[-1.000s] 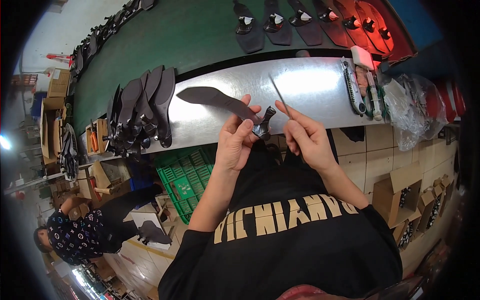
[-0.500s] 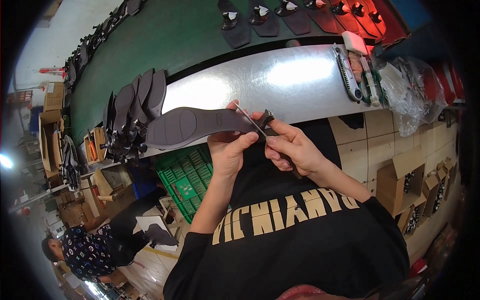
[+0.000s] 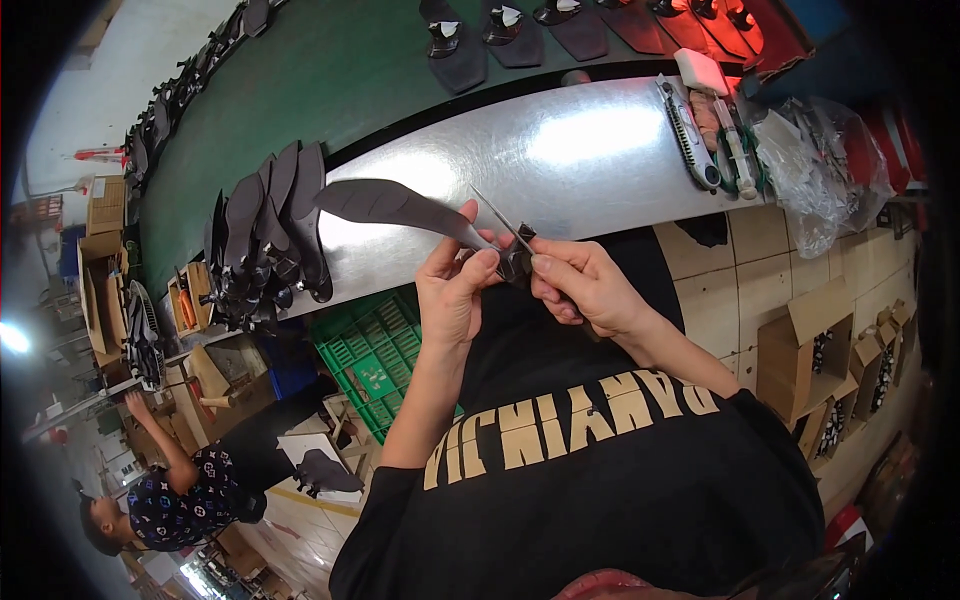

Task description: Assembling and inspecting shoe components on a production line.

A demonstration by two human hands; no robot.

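Note:
My left hand (image 3: pixel 452 295) pinches a dark grey shoe sole (image 3: pixel 385 203) near its narrow end. The broad end rises to the left, over the metal ledge. At the narrow end, a shiny black piece (image 3: pixel 514 264) sits between my two hands. My right hand (image 3: pixel 590 290) is closed around a tool with a thin, pointed metal blade (image 3: pixel 497 214). The blade slants up and left across the black piece, its tip in the air. Fingers hide most of the tool's handle. Whether the blade touches the black piece I cannot tell.
Several dark soles (image 3: pixel 245 215) stack at the ledge's left. Behind the metal ledge (image 3: pixel 420 160) runs a green conveyor belt (image 3: pixel 330 80) with more soles. A cutter (image 3: pixel 690 135), syringe (image 3: pixel 738 160) and plastic bag (image 3: pixel 810 170) lie right. A green crate (image 3: pixel 370 365) stands below; a co-worker (image 3: pixel 185 495) is at left.
The sole has turned, its broad end tilting up so it looks narrower. The black piece now shows between my hands. The co-worker has raised an arm.

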